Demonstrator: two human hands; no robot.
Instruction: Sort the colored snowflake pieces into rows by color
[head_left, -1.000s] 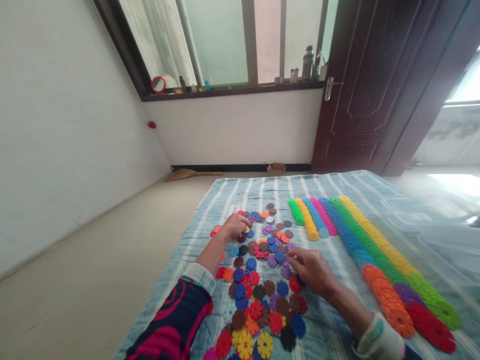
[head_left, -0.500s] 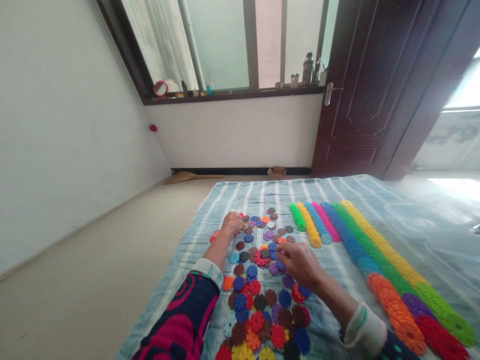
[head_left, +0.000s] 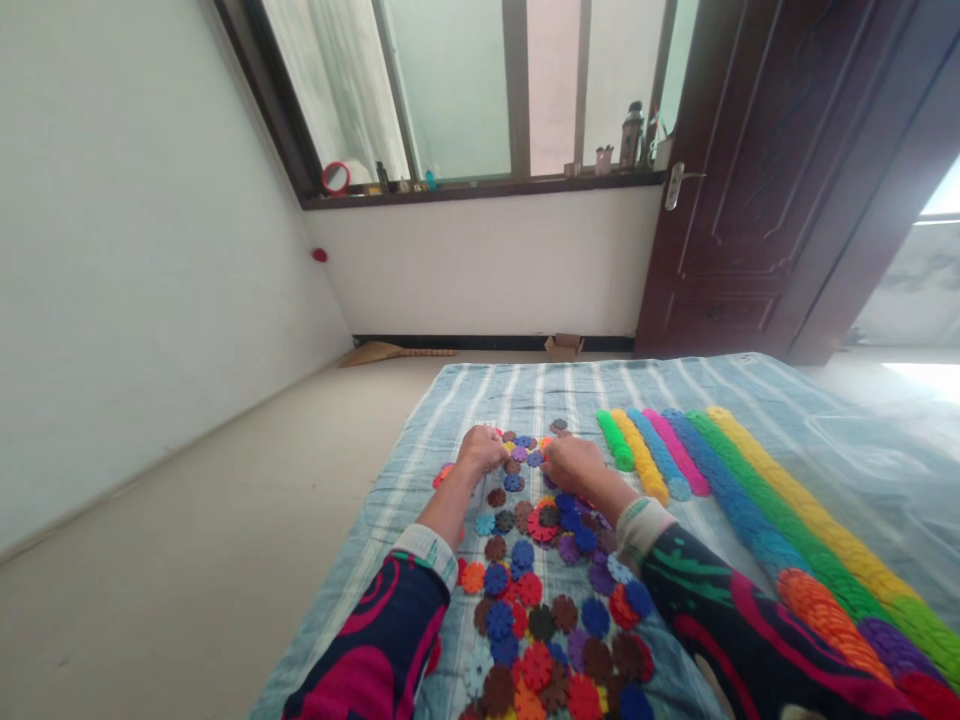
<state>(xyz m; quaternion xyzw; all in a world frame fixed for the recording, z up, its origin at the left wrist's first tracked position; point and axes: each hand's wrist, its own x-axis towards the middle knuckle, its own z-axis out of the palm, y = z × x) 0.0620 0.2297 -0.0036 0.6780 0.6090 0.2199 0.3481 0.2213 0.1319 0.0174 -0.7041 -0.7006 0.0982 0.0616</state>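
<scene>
Many notched plastic discs in red, blue, brown, purple and other colours lie scattered on the striped cloth. At the far left of the scatter is my left hand, its fingers pinched over the discs; what they hold is hidden. My right hand is just to its right, fingers curled down among the far discs, their tips too small to make out. To the right, overlapping discs form long slanting rows by colour, including a green row, a yellow row and a pink row.
A clear plastic sheet or bag lies right of the rows. Beyond the cloth are a small cardboard box, a broom on the floor, a window sill with a flask, and a dark red door.
My right hand has moved forward and left, nearer to my left hand, uncovering blue discs. My left hand stays over the far-left discs. The view has shifted slightly.
</scene>
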